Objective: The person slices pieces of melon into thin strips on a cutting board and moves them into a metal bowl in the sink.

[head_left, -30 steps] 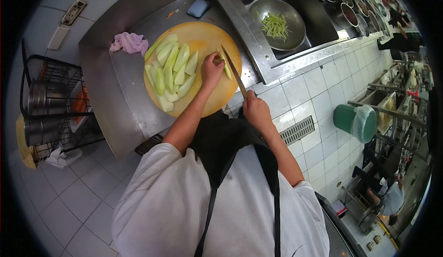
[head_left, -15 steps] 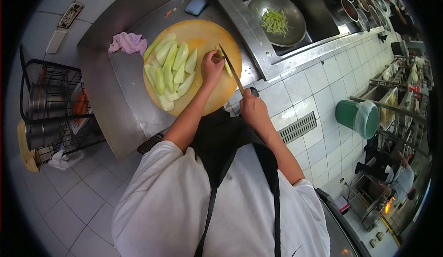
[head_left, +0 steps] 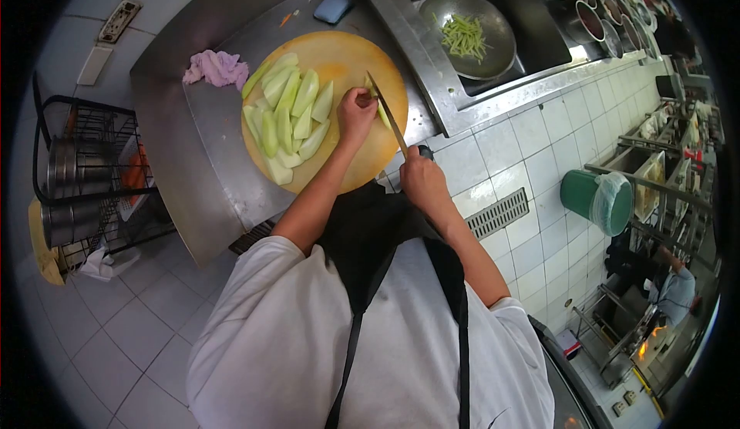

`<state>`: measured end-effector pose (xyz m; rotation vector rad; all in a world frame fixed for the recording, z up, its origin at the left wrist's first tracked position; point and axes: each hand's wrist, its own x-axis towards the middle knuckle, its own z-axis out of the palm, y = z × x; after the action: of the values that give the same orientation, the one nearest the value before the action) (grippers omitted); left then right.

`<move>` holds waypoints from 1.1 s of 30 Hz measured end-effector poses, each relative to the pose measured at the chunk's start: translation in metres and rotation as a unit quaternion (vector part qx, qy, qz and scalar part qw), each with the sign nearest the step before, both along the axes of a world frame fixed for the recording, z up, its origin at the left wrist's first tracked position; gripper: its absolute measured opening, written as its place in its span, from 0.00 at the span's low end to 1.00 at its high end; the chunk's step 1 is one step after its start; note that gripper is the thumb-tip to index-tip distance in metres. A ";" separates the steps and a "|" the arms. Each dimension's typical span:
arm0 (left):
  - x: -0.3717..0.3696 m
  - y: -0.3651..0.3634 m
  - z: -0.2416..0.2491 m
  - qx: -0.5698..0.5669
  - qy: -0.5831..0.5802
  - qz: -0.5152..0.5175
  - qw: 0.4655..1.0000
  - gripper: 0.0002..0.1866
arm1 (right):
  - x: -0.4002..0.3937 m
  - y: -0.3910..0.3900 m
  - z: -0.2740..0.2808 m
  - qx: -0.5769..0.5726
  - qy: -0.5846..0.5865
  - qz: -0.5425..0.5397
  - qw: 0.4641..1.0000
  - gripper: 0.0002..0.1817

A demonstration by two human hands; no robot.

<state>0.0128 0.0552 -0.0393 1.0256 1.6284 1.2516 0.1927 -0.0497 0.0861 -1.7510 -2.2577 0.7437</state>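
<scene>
On a round yellowish cutting board (head_left: 339, 171) lies a pile of pale green, peeled, gourd-like vegetable wedges (head_left: 285, 113). My left hand (head_left: 358, 117) rests at the board's right part, its fingers curled down on a piece of the same vegetable, mostly hidden beneath them. My right hand (head_left: 424, 182) is closed around the dark handle of a kitchen knife (head_left: 393, 122). The blade reaches over the board, close beside my left fingertips. Some pale green vegetable (head_left: 384, 114) shows along the blade's right side.
A metal bowl (head_left: 505, 40) of cut green strips (head_left: 464, 37) stands in the sink at upper right. A pink cloth (head_left: 216, 69) and a blue sponge (head_left: 333, 7) lie on the steel counter (head_left: 208, 136). Far right, a person (head_left: 674, 290) stands near a flame, beyond a green bin (head_left: 580, 194).
The view has shifted slightly. Both hands and the knife keep nearly the same place over the board. The far person's posture differs a little, and the flame looks larger.
</scene>
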 end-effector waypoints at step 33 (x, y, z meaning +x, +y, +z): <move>0.007 -0.005 0.013 0.016 0.060 0.030 0.998 0.11 | -0.029 0.037 -0.045 -0.022 -0.033 -0.028 0.999 0.07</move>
<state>0.0196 0.0501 -0.0260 1.0961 1.7471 1.2805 0.1637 -0.0131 0.0407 -1.8782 -2.2386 0.7415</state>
